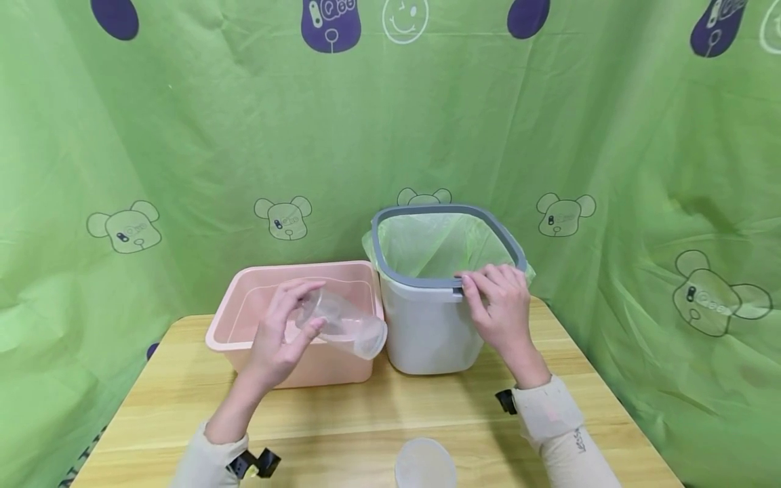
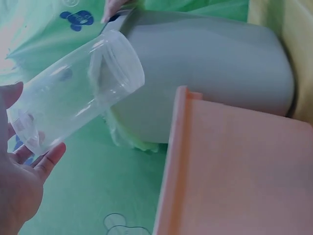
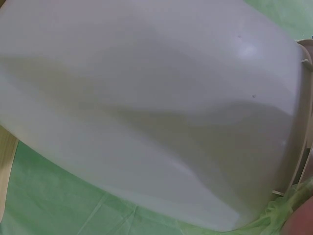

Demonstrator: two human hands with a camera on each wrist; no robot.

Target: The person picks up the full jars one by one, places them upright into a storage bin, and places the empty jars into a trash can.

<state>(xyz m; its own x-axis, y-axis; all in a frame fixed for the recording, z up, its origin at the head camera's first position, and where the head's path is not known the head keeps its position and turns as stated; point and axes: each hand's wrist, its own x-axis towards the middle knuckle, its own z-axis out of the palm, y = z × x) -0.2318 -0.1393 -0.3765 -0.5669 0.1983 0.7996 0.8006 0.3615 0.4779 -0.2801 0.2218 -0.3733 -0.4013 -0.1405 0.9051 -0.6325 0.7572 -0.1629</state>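
My left hand (image 1: 279,339) holds a clear plastic jar (image 1: 346,324) by one end, between thumb and fingers. The jar lies tilted above the front right of a pink basin (image 1: 299,369); its other end points right, and in the left wrist view the jar (image 2: 78,93) looks see-through, with nothing visible inside. My right hand (image 1: 503,305) grips the front right of the grey rim ring (image 1: 421,280) on a white trash can (image 1: 430,335). A green liner bag (image 1: 427,244) lines the can. The right wrist view shows mostly the can's wall (image 3: 146,98).
A round translucent lid (image 1: 425,466) lies on the wooden table (image 1: 329,434) near its front edge. The basin stands against the can's left side. A green printed curtain (image 1: 427,122) hangs behind and on both sides.
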